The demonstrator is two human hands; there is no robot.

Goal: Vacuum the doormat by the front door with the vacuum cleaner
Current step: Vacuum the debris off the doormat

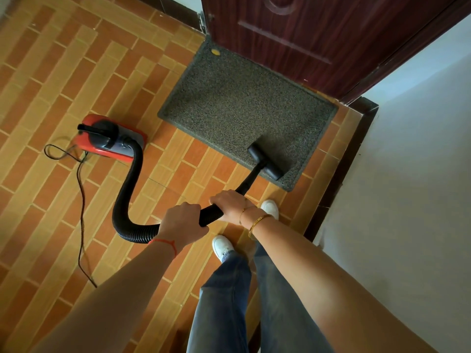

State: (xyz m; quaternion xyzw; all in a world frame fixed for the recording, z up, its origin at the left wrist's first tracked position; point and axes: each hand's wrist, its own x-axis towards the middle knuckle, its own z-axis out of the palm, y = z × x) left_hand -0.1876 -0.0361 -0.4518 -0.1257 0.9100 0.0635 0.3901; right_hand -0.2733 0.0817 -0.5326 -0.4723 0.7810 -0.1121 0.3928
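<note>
A grey speckled doormat (237, 103) lies on the tiled floor in front of a dark brown door (318, 34). The black vacuum nozzle (266, 161) sits on the mat's near right corner. Its black wand (251, 180) runs back to my hands. My right hand (230, 203) grips the wand's upper end. My left hand (182, 224) grips the ribbed black hose (127, 189) just behind it. The hose loops left to the red vacuum cleaner body (107, 138), which stands on the floor left of the mat.
A thin black power cord (81, 212) trails from the vacuum across the orange brick-pattern tiles toward me. A white wall (407, 174) with a dark skirting board (341, 164) runs along the right. My white shoes (223, 247) stand just behind the mat.
</note>
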